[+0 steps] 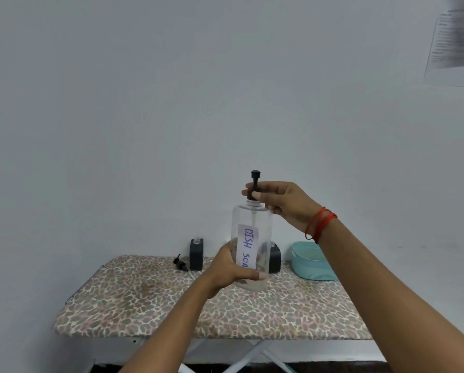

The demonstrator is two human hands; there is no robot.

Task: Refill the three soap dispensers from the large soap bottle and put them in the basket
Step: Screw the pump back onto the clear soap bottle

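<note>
I hold a large clear soap bottle (252, 232), labelled "DISH SOAP", upright in the air above the table. My left hand (229, 267) grips its lower body. My right hand (276, 201) pinches the black pump collar (255, 184) at the bottle's neck. Behind it a dark grey dispenser (196, 254) stands on the table with its top open, and a loose black pump head (180, 263) lies to its left. A second dark dispenser (275, 258) is partly hidden behind the bottle. A teal basket (310, 262) sits at the back right.
The table (144, 300) is a narrow board with a leopard-print cover on white crossed legs, pushed against a plain wall. A sheet of paper (452, 41) hangs on the wall at the upper right.
</note>
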